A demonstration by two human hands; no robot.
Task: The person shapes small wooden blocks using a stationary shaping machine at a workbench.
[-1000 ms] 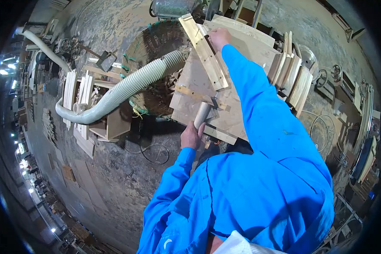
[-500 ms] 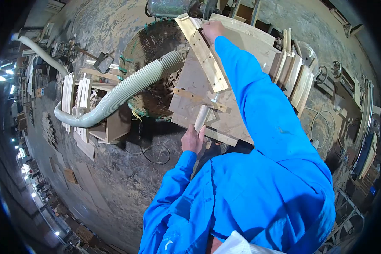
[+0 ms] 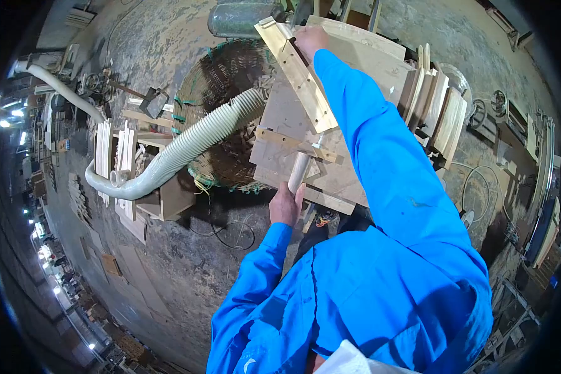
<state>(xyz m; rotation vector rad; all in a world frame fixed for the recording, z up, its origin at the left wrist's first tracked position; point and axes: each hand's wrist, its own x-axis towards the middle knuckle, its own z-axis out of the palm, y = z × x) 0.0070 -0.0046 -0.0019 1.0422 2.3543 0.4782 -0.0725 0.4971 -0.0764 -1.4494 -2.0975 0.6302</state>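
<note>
My left hand [image 3: 284,207] is wrapped round the lower end of a pale cylindrical piece [image 3: 299,173], whose far end meets a short wooden strip [image 3: 298,146] on the board-topped work surface [image 3: 277,118]. At the far edge, my right hand [image 3: 311,42] is closed at the upper part of a long light wooden piece [image 3: 300,78] with dark holes along it. What its fingers grip there is partly hidden. The long piece lies slanted, its near end close to the short strip.
A ribbed hose [image 3: 199,134] reaches into a wicker basket [image 3: 193,78] of wood scraps on the left. Wooden pieces [image 3: 452,121] stand stacked at the surface's right edge. More strips [image 3: 126,156] stand beyond the hose. A looped cable [image 3: 234,246] lies on the floor.
The view has shifted slightly. Both hands keep nearly the same places on the surface, and their hold looks unchanged.
</note>
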